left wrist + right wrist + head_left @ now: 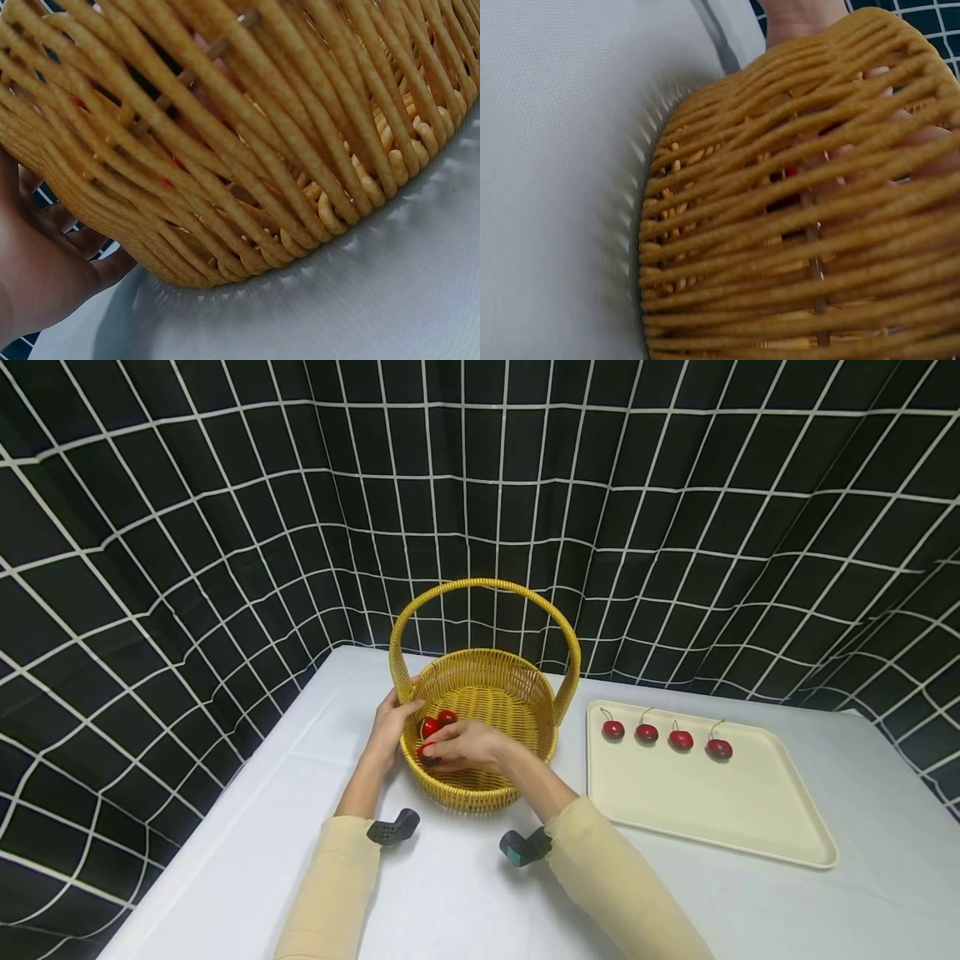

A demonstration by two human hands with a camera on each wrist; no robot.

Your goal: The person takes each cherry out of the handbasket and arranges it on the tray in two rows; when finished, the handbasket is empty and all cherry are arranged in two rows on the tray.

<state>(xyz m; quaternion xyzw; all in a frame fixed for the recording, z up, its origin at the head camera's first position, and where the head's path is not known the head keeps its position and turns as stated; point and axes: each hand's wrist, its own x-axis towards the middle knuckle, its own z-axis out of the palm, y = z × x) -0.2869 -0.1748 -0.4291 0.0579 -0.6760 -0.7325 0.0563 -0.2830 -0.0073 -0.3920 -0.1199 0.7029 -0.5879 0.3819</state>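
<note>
A yellow wicker basket (517, 702) with a tall arched handle stands in the middle of the head view. My left hand (388, 727) grips its left rim near the handle's foot, thumb over the edge. Inside the basket, my right hand (476, 746) pinches a red cherry (425, 750) at the left side. Two more cherries, one (430, 727) close by and another (447, 717) behind it, lie in the basket. In the left wrist view the left hand (45, 277) is against the woven wall (247, 172). Through the weave (780, 247) in the right wrist view, the right fingers show only partly.
To the right of the basket lies a cream tray (697, 802). Several cherries with stems, among them one at the row's right end (718, 749), line its far side. A white cloth (450, 893) covers the table, and black grid-patterned curtains (510, 510) surround it.
</note>
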